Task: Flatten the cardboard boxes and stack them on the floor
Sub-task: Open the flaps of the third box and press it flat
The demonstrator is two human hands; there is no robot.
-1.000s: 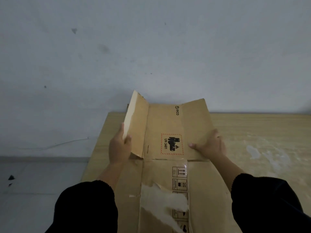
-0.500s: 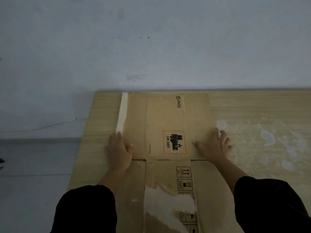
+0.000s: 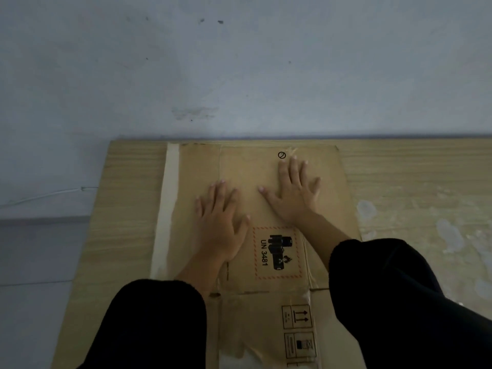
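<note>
A brown cardboard box lies opened out flat on a light wooden tabletop, its far edge near the wall. It bears a red-bordered "UN 3481" battery label and handling symbols nearer me. A pale strip of tape runs along its left flap. My left hand rests palm down on the cardboard, fingers spread, just left of the label. My right hand presses flat further away, fingertips near a small round logo. Both hands hold nothing. Black sleeves cover my forearms.
A grey-white wall rises directly behind the table. The table's left edge drops to a grey floor. White smears mark the wood on the right. A thin wire runs along the wall at left.
The raised left flap went down flat onto the table. Both hands slid from the box's side edges inward and forward onto the middle panel. The view tilted closer over the table.
</note>
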